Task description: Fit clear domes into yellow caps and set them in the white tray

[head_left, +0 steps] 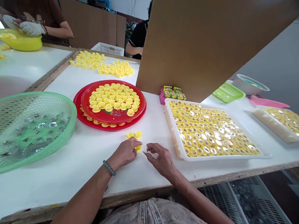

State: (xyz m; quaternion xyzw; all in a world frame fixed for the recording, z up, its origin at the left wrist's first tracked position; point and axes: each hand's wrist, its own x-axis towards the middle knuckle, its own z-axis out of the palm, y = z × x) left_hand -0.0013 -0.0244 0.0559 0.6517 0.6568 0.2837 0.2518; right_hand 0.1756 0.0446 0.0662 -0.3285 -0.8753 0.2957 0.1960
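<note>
My left hand (125, 152), with a green bead bracelet at the wrist, has its fingers closed on a small yellow piece (138, 148) at the white table's middle. Two more yellow pieces (134, 135) lie just beyond it. To the right, my right hand (161, 158) pinches a small, dark and clear item (148, 149) between thumb and fingers. A narrow gap separates the hands. Past them, stacked red plates (143, 107) bear many yellow pieces. A white tray (175, 137) at the right is filled with rows of yellow pieces with shiny clear tops.
At left is a green basket (71, 114) with clear and dark bits. A brown board (181, 48) leans behind small yellow-green packets (175, 92). Yellow pieces (115, 68) lie at the back. Another filled tray (281, 126) is far right. Two people sit across; one wears white gloves.
</note>
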